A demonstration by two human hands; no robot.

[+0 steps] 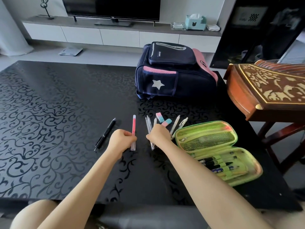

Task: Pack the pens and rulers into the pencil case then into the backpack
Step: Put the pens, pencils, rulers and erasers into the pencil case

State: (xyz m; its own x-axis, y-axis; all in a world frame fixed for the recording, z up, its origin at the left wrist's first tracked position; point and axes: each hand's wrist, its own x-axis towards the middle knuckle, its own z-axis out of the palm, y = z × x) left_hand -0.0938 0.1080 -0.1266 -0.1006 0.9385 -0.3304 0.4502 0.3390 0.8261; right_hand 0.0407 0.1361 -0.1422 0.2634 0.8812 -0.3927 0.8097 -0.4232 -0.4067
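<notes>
– Black glossy table (49,113) with a scroll pattern is filling most of the view. A television (112,7) is standing on a low unit behind it. Any writing?

– Little. Navy-and-pink backpack (175,71) is lying at the table's far right, front pocket up, a silver star showing on its side. A small white label on that front pocket is blurring out and is unreadable. The mark under the television screen is too small to read.

– Hands?

– Left hand (121,141) is pinching a pink pen (133,124) near its lower end. Whether the pen is resting on the table, cannot tell. Right hand (159,133) is curling round a bundle of clear pens (148,124). Its knuckles are hiding the middle of the bundle, so the count is uncertain.

– Case?

– Green pencil case (204,139) is lying open just right of the right hand. Dark pens are sitting under its elastic loops, and their print is illegible.

– Loose items?

– Black pen (106,133) is lying left of the left hand. Two pink-and-blue erasers (160,116) and two white pens (175,125) are lying between bundle and case. A carved wooden instrument (267,86) is running out of view at the right edge.
</notes>
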